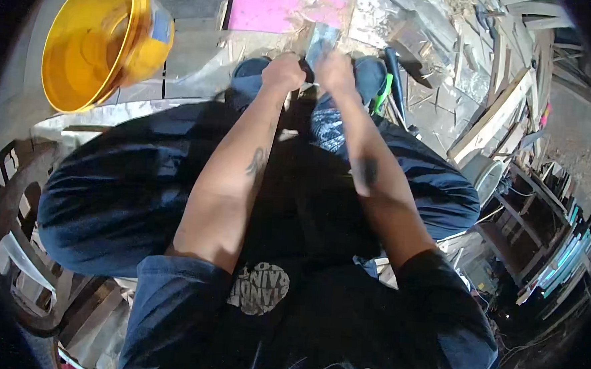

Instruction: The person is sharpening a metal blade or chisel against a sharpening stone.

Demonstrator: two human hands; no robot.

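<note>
Evidently both hands (284, 72) curl by a blurred grey strip (322, 39); what they grip, I can't tell.

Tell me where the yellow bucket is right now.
In the head view, the yellow bucket is at the upper left, just beyond the person's bent left leg and to the left of the pink sheet and the left hand.

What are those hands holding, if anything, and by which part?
The right hand overlaps the near end of a flat grey-blue piece, but blur hides any grip. The left hand is curled; whether it holds anything cannot be told.
</note>
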